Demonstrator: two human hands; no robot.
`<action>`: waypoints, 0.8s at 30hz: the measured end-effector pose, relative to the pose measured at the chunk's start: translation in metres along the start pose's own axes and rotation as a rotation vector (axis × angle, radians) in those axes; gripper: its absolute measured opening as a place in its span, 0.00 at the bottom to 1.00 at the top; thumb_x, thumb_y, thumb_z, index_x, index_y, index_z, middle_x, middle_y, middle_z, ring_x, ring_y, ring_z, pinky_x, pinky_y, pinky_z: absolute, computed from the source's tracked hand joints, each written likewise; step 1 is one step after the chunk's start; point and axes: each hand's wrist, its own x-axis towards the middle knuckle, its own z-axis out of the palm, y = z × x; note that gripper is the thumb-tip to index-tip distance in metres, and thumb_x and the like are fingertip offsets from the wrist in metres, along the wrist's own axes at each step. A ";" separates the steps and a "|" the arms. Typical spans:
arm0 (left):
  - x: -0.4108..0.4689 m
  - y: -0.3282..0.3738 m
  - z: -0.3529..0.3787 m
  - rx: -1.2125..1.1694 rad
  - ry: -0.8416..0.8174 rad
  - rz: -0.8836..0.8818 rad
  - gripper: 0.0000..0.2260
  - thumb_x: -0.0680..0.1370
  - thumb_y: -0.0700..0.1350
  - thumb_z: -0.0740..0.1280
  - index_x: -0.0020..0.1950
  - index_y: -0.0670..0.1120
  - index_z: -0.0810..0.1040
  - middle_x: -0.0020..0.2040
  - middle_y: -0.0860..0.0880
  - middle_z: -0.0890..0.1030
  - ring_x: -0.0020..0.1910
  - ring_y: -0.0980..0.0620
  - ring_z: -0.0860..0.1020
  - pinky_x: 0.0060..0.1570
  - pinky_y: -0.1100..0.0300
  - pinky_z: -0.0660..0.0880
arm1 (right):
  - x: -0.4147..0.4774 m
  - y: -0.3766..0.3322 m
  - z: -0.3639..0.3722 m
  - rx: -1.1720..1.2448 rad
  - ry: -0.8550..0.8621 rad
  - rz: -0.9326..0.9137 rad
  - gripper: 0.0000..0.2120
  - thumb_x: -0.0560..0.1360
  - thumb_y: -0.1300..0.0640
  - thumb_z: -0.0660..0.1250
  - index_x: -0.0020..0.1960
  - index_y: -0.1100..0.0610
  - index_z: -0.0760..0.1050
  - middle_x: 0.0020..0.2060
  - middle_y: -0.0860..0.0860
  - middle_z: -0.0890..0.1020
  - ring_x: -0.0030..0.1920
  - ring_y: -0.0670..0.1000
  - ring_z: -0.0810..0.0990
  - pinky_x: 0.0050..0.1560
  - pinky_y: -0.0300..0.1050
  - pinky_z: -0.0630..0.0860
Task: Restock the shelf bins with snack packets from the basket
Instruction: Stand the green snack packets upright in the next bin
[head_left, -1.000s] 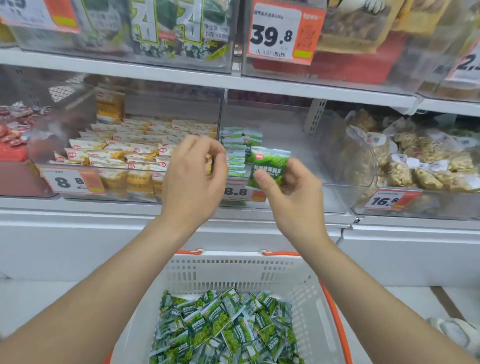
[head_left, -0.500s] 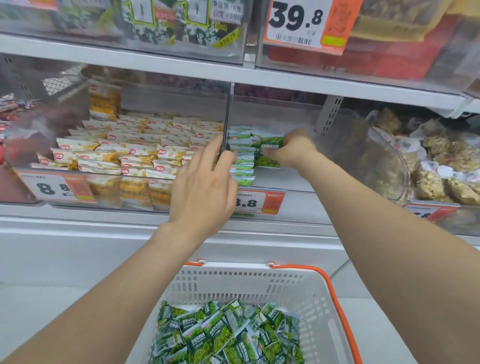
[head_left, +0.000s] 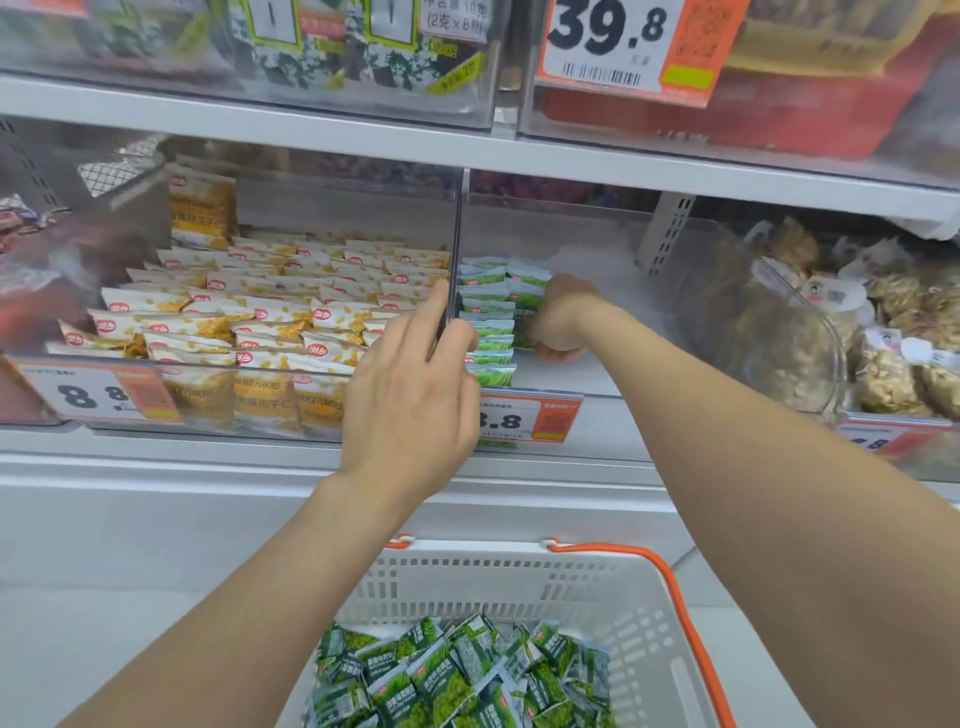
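Note:
My right hand is deep inside the clear middle shelf bin, closed on a green snack packet and pressing it against the row of green packets stacked along the bin's left wall. My left hand hovers at the bin's front left corner, fingers apart, index finger touching the divider between bins, holding nothing. Below, a white basket with an orange rim holds several loose green packets.
The left bin is packed with yellow-and-white packets. The right bin holds clear bags of brown snacks. Orange price tags hang on the bin fronts. An upper shelf with more bins sits close overhead.
My right hand carried the green packet from in front of the bin into it and down against the stacked row. My left hand shifted slightly toward the divider.

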 end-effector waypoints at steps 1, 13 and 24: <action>-0.001 0.000 0.000 -0.010 0.008 0.000 0.11 0.78 0.42 0.59 0.57 0.43 0.77 0.74 0.42 0.73 0.59 0.41 0.74 0.51 0.50 0.69 | -0.003 0.002 0.000 0.014 -0.043 -0.030 0.12 0.82 0.54 0.66 0.50 0.63 0.81 0.36 0.54 0.87 0.34 0.53 0.87 0.38 0.48 0.86; -0.022 0.025 -0.020 -0.050 0.213 0.069 0.19 0.75 0.46 0.71 0.61 0.38 0.76 0.61 0.37 0.74 0.60 0.35 0.73 0.62 0.46 0.66 | -0.154 0.016 0.016 0.301 0.762 -0.594 0.12 0.74 0.58 0.58 0.48 0.53 0.81 0.43 0.51 0.83 0.45 0.54 0.81 0.46 0.49 0.77; -0.159 0.014 0.032 0.074 -0.860 0.391 0.14 0.80 0.51 0.59 0.48 0.47 0.81 0.45 0.48 0.78 0.47 0.46 0.77 0.42 0.51 0.76 | -0.220 0.099 0.196 -0.019 -0.078 -0.403 0.14 0.78 0.55 0.56 0.48 0.54 0.80 0.40 0.55 0.83 0.40 0.58 0.81 0.43 0.52 0.82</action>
